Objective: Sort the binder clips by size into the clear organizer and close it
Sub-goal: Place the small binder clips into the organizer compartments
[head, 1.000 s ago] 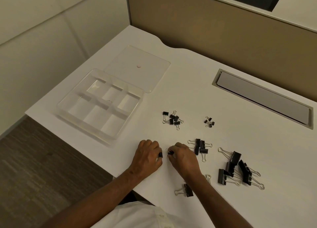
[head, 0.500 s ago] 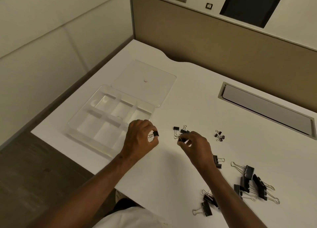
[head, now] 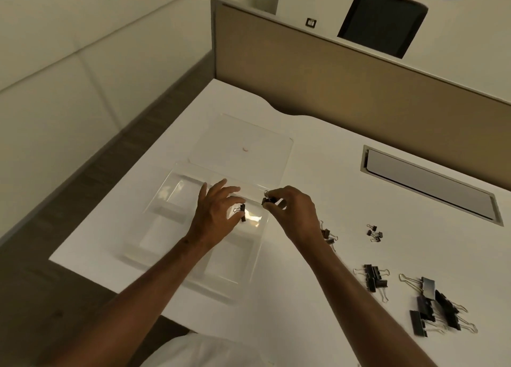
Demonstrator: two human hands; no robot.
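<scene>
Hands over the clear organizer (head: 177,201), which lies open on the white desk (head: 318,159) at about 9 o'clock from frame centre, its flat lid (head: 243,142) folded back toward 12 o'clock and resting on the desk. Left hand (head: 214,214) hovers above the organizer's far right compartments; thumb and forefinger pinch a small binder clip (head: 242,212), black body down toward 6 o'clock, wire handle pointing toward 9 o'clock; the other three fingers spread straight toward 12 o'clock. Right hand (head: 293,210) sits just at 3 o'clock of the left, over the organizer's right rim; fingers curled, tips pinching a second small clip (head: 268,199) with its wire loop up at 11 o'clock. Compartments look bare where visible, though glare and blur hide the near ones. Unsorted clips on the desk: a small heap (head: 327,235) partly hidden behind the right wrist; a cluster of tiny clips (head: 374,232) at 3 o'clock of that; a medium group (head: 373,279) toward 4 o'clock; a pile of large clips (head: 437,308) near the lower right, well apart from the organizer. Recessed cable tray (head: 431,184) at 2 o'clock; tan partition (head: 345,84) along the desk's far edge; dark chair back (head: 384,21) beyond it.
</scene>
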